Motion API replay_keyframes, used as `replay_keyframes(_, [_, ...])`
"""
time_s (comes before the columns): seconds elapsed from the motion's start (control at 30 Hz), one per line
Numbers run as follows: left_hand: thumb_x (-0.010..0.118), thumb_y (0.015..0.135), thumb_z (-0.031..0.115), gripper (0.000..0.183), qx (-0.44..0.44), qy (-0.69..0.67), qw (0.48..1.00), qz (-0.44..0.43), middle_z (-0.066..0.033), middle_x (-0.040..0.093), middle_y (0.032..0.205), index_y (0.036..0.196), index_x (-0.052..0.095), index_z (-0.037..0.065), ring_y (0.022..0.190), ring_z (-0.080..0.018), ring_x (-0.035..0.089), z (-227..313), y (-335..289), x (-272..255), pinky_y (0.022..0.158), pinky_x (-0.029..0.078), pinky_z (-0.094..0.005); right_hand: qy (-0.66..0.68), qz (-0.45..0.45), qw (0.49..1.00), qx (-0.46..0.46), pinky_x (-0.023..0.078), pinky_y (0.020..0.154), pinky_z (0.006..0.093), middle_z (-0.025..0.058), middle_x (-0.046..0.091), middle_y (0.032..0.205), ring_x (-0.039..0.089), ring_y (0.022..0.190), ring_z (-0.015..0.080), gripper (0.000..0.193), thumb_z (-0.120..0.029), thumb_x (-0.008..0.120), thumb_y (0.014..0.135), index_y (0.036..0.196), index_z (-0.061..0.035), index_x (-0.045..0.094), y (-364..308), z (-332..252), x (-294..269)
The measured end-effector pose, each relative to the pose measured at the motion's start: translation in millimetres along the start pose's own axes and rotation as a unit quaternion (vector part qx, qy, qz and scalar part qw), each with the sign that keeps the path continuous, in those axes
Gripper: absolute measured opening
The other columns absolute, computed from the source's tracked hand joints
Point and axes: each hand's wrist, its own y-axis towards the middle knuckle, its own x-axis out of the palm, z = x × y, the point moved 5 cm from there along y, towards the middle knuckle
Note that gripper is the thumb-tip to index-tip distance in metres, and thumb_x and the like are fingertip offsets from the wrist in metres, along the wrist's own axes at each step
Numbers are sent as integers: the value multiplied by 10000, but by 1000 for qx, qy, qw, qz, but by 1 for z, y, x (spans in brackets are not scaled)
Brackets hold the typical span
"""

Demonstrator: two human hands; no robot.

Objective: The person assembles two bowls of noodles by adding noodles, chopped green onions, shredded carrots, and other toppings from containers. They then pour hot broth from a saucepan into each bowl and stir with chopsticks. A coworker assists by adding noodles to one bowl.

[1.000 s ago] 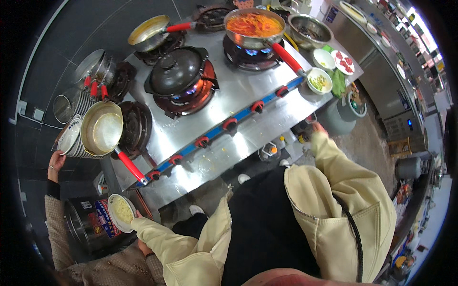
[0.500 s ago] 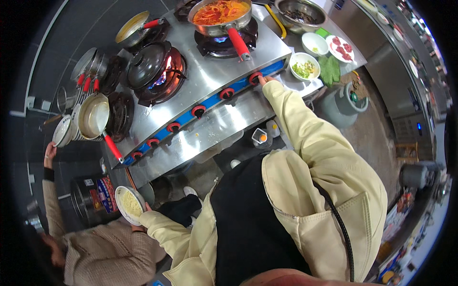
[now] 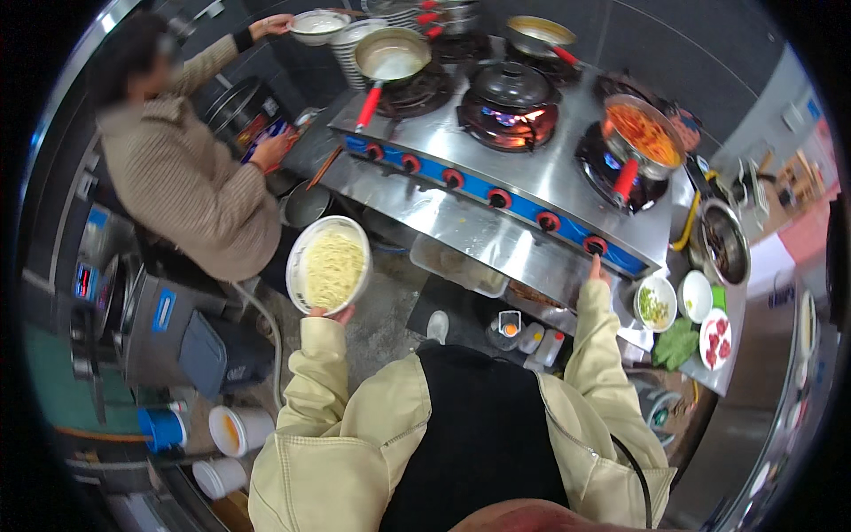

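My left hand (image 3: 337, 312) is closed on the edge of a white bowl (image 3: 296, 264), held out to the left over the floor. Pale noodles (image 3: 333, 270) fill the bowl. At the stove's front right corner, my right hand (image 3: 599, 269) grips the last red control knob (image 3: 595, 246). Above that knob, a red-handled pan (image 3: 677, 161) with orange-red food in it sits on a burner. In the middle, a black lidded pot (image 3: 511, 85) stands over visible flames. Another red-handled pan (image 3: 393, 55), holding pale liquid, is at the stove's left end.
A co-worker (image 3: 191, 173) stands at left, one hand at a white bowl (image 3: 317, 25) by stacked bowls. On the right counter are a bowl of chopped greens (image 3: 655, 303), a plate of red meat (image 3: 715, 339) and a steel bowl (image 3: 705, 257). Buckets (image 3: 241, 430) stand lower left.
My view has swung to the left, bringing the co-worker and buckets further in. The noodle bowl stays in my left hand, and my right hand stays at the same knob.
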Motion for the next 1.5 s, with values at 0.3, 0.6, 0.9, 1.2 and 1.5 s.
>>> replay_keyframes(0.3, [518, 861, 80, 534, -139, 52, 977, -156, -183, 483, 1321, 1369, 356, 116, 1172, -388, 516, -89, -81, -9, 939, 440, -606, 101, -164, 971, -143, 344, 526, 265, -20, 482, 625, 397, 600, 70, 274, -237, 648, 884, 739, -21, 561, -174, 33, -38])
replay_keyframes(0.6, [460, 875, 129, 583, -183, 239, 920, -250, -115, 481, 1310, 1407, 227, 184, 1090, -307, 585, -132, -112, -4, 779, 558, -457, 10, -55, 986, -157, 276, 463, 273, -28, 403, 528, 327, 515, 57, 284, -207, 701, 827, 684, -30, 531, -272, 67, -88])
replay_keyframes(0.9, [454, 886, 29, 567, -285, 296, 823, -392, -126, 462, 1331, 1405, 257, 145, 1103, -292, 574, -128, -129, 13, 845, 542, -440, -120, 109, 975, -155, 365, 649, 380, 61, 477, 580, 455, 611, 240, 259, -257, 727, 742, 663, -67, 569, -373, 78, -140])
replay_keyframes(1.2, [472, 903, 52, 550, -368, 346, 757, -415, -118, 473, 1326, 1404, 263, 143, 1083, -288, 584, -104, -125, 65, 828, 545, -432, -125, 256, 952, -108, 379, 701, 346, 87, 538, 709, 469, 751, 232, 193, -198, 544, 859, 743, -44, 559, -490, 8, -203])
replay_keyframes(1.5, [487, 911, 66, 528, -552, 339, 600, -470, -112, 526, 1276, 1395, 299, 164, 1058, -297, 599, -26, -125, 154, 816, 538, -470, -242, 477, 845, -21, 390, 722, 348, 79, 560, 729, 478, 732, 248, 128, -146, 542, 816, 732, -51, 557, -683, -130, -144])
